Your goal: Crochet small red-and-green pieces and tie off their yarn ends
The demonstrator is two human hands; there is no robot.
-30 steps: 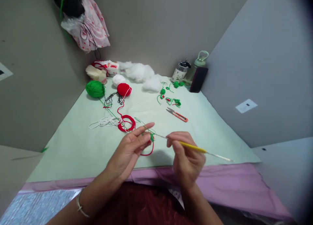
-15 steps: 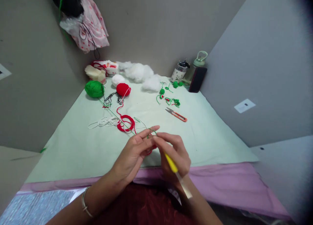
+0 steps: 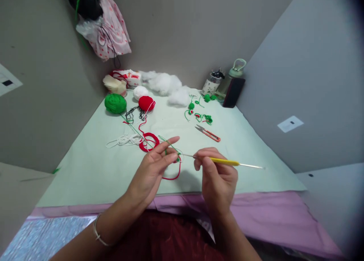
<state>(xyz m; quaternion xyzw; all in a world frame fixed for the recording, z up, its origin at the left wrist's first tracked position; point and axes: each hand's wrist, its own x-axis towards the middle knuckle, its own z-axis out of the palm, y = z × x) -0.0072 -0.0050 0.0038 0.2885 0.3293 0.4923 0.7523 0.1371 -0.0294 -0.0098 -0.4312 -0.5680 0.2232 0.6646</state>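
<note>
Between thumb and fingers, my left hand (image 3: 153, 168) pinches a small green and red crochet piece (image 3: 178, 158). Green yarn runs over its raised index finger, and a red strand (image 3: 176, 175) loops below. My right hand (image 3: 218, 174) is closed around the yellow grip of a crochet hook (image 3: 226, 161). The hook's thin metal tip points left and reaches the green yarn at the piece. Beyond my left hand lie a coil of red yarn (image 3: 156, 138) and a loose bundle of white yarn (image 3: 125, 140). Thread snips (image 3: 209, 133) rest past my right hand.
Green (image 3: 115, 103), red (image 3: 147, 103) and white (image 3: 140, 92) yarn balls sit back left. White stuffing (image 3: 165, 83) lies along the wall. Small green crochet pieces (image 3: 208, 119), a phone (image 3: 234, 92), a bottle (image 3: 237, 69) and a pen cup (image 3: 211, 85) are back right.
My right hand has moved right, away from my left, and the hook has swung from steeply slanted to nearly level. The small piece and red loop show more. The view has shifted slightly.
</note>
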